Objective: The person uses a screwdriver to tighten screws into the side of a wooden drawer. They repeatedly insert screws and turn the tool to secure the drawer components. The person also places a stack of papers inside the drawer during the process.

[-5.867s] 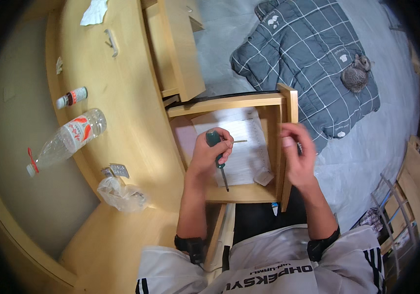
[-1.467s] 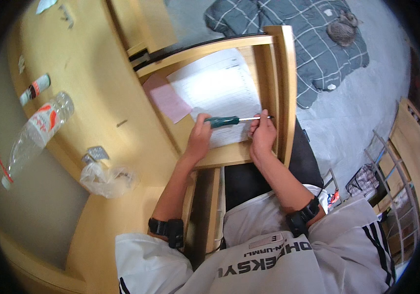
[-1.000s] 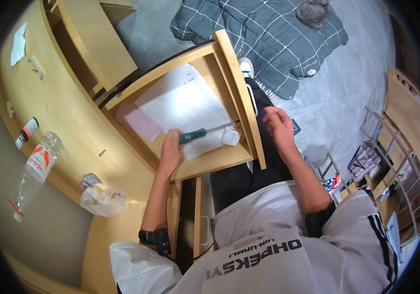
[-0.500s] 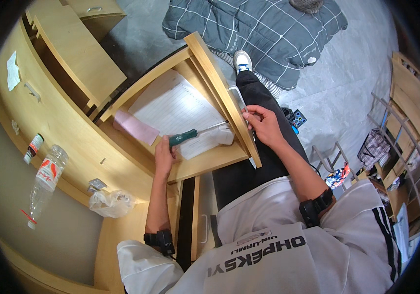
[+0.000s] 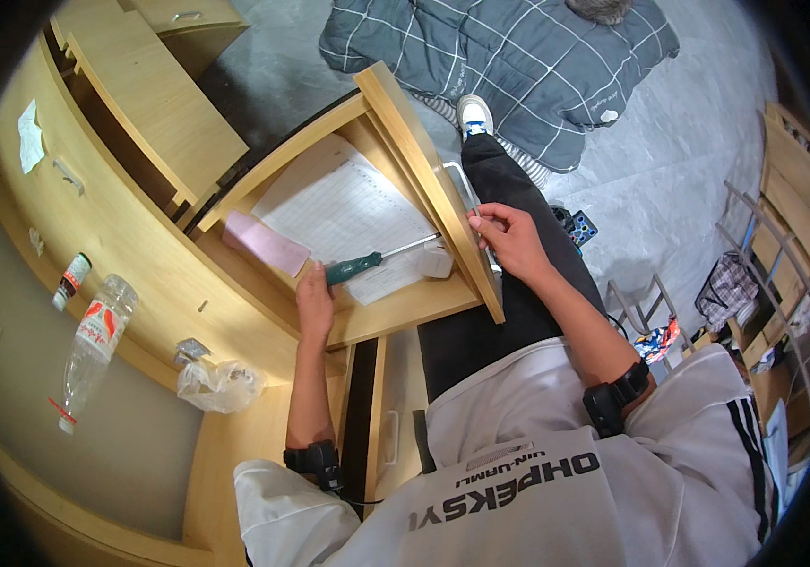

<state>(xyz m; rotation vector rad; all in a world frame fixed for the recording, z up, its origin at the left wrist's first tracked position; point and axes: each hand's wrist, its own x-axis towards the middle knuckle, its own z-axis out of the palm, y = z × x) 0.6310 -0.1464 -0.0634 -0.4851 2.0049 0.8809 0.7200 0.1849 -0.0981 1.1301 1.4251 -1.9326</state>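
Observation:
My left hand [image 5: 314, 304] is closed round the back end of a screwdriver [image 5: 355, 267] with a dark green handle. Its metal shaft points right, across the open wooden drawer [image 5: 396, 319], and its tip meets the inner side of the drawer front [image 5: 429, 194]. On the outer side of that front, my right hand [image 5: 513, 242] pinches the lower end of a pale drawer handle [image 5: 463, 183]. Inside the drawer lie printed paper sheets [image 5: 334, 203], a pink paper bundle [image 5: 264, 243] and a small white object [image 5: 436, 263].
On the desk at left are a clear plastic bottle [image 5: 98, 340], a small dark bottle [image 5: 71, 282] and a plastic bag [image 5: 220, 386]. A grey checked quilt [image 5: 509, 66] spreads over the floor ahead. At right stands a metal-framed rack [image 5: 778, 246].
The whole view has shifted very slightly. Both hands, the screwdriver and the drawer keep nearly the same places relative to each other.

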